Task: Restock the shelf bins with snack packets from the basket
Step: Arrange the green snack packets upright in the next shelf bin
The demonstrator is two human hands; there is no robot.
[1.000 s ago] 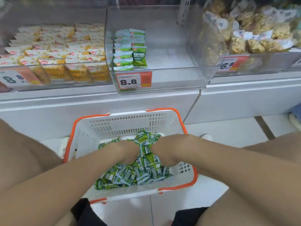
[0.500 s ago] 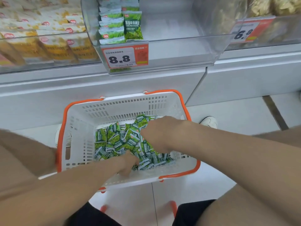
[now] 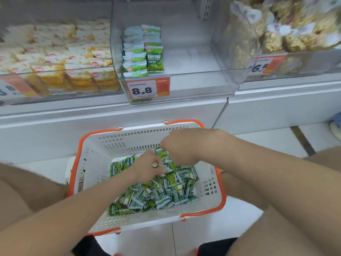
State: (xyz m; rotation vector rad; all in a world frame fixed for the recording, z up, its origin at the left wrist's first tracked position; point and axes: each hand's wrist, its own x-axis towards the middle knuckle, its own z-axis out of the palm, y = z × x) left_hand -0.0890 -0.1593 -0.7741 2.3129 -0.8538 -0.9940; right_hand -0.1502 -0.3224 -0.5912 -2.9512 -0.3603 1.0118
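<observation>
Vs 0.5 s ago: the camera has tipped up. More of the shelf shows, and the basket (image 3: 114, 143) sits lower in frame, on the floor between the person's knees.

Right hand (image 3: 181, 146) has lifted off the pile (image 3: 158, 194) and is up near the basket's far wall. Its fingers are curled round green packets (image 3: 162, 153) that poke out below the knuckles.

Left hand (image 3: 149, 168) has moved from the pile's near edge to its back middle, just beside the right hand. Its fingers are bent down onto the pile but blurred, so I can't tell whether it grips anything.

The rest of the pile is in the basket, heaped toward the near right.

Labels:
- Middle bin (image 3: 184, 74), clear plastic: the orange-and-white price tag (image 3: 146, 89) reads "8.8". Its small print and code block are unreadable.
- Two stacked rows (image 3: 143, 52) of the same green packets stand at the middle bin's left side. The front one has white Chinese characters. The English line under them is too small to read.
- Right bin: the tag (image 3: 261, 66) reads "6.8", with golden snack bags (image 3: 295, 34) behind it.
- Left bin: yellow packs (image 3: 77, 76) carry a red oval logo. Its tag (image 3: 11, 89) is cut by the frame edge, so only "8" is legible.
</observation>
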